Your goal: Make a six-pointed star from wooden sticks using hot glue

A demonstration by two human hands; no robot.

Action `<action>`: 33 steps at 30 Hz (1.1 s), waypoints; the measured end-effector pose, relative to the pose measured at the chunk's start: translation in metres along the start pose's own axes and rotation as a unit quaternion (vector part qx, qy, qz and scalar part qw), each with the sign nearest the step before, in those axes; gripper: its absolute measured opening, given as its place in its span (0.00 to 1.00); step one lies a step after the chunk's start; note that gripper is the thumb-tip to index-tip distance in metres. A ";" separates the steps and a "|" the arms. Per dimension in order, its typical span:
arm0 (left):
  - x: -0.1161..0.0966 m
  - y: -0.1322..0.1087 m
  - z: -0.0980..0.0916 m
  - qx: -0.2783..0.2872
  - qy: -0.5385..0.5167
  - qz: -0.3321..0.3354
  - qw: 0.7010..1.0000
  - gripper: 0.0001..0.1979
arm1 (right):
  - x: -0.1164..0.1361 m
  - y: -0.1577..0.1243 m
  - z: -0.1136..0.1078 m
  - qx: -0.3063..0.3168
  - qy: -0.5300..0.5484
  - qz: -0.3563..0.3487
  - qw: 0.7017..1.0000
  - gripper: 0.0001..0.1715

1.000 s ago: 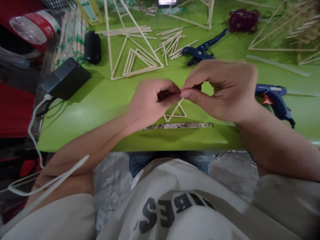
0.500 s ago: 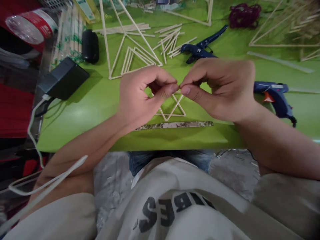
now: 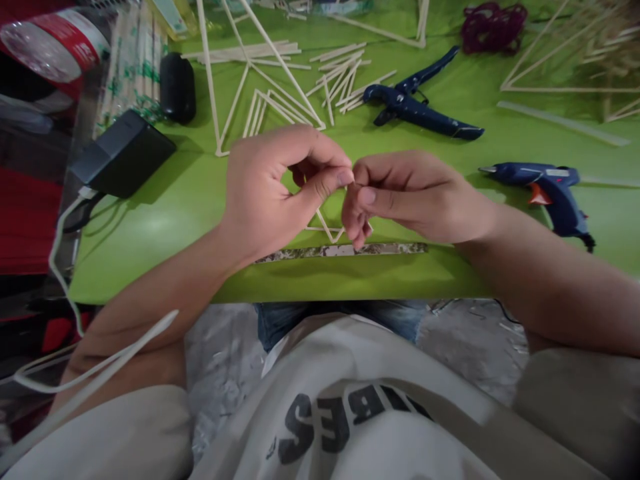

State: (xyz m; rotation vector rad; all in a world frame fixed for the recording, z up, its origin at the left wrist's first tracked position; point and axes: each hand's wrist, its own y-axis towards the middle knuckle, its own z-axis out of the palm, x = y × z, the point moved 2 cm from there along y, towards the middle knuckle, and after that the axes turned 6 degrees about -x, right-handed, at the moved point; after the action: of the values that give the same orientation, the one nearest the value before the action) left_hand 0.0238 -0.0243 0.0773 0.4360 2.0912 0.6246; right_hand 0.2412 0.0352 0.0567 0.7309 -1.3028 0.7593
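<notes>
My left hand (image 3: 285, 193) is closed in a pinch, thumb against forefinger. Fingertip to fingertip with it, my right hand (image 3: 405, 197) is pinched too, its lower fingers pointing down. Whatever lies between the fingertips is too small or hidden to make out. Beneath both hands a small star-shaped frame of thin wooden sticks (image 3: 326, 227) rests on the green table, mostly covered by the hands. Just nearer to me lies a flat patterned strip (image 3: 385, 249).
Beyond my hands lie a larger stick frame (image 3: 213, 87), loose sticks (image 3: 343, 80) and dark blue cutters (image 3: 407, 103). A blue glue gun (image 3: 550, 180) sits to the right, purple cord (image 3: 493, 27) behind it. At left are a black adapter (image 3: 125, 153) and a black case (image 3: 177, 87).
My right hand has turned and dropped slightly, its lower fingers now hanging over the star frame. My left hand has barely moved and keeps its pinch.
</notes>
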 end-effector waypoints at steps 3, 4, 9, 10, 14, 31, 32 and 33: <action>0.005 0.001 0.002 0.015 -0.017 -0.036 0.999 0.20 | 0.010 -0.004 -0.004 -0.037 0.000 -0.016 0.999 0.25; 0.007 0.001 0.004 0.019 -0.045 -0.046 0.998 0.20 | 0.012 -0.005 -0.005 -0.052 -0.003 -0.023 0.998 0.24; 0.021 0.003 0.025 0.123 -0.280 -0.189 0.933 0.26 | 0.014 -0.005 -0.006 -0.088 -0.004 -0.086 0.992 0.21; 0.020 0.004 0.029 0.142 -0.326 -0.212 0.910 0.25 | 0.013 -0.004 -0.006 -0.088 -0.003 -0.098 0.991 0.19; 0.012 0.010 0.042 0.168 -0.418 -0.295 0.843 0.19 | 0.015 -0.003 -0.008 -0.080 -0.016 -0.141 0.987 0.15; 0.021 0.019 0.045 0.168 -0.455 -0.282 0.828 0.16 | 0.049 -0.001 -0.013 -0.187 -0.136 -0.177 0.957 0.14; 0.024 0.019 0.045 0.167 -0.465 -0.254 0.831 0.16 | 0.048 -0.002 -0.015 -0.196 -0.146 -0.190 0.951 0.13; 0.027 0.020 0.043 0.160 -0.475 -0.226 0.835 0.16 | 0.046 -0.002 -0.017 -0.202 -0.156 -0.203 0.945 0.12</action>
State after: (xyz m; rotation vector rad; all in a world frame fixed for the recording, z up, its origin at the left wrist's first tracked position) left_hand 0.0466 0.0176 0.0501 0.3140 1.2312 -0.2323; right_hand 0.2570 0.0512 0.1005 0.7672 -1.4681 0.0339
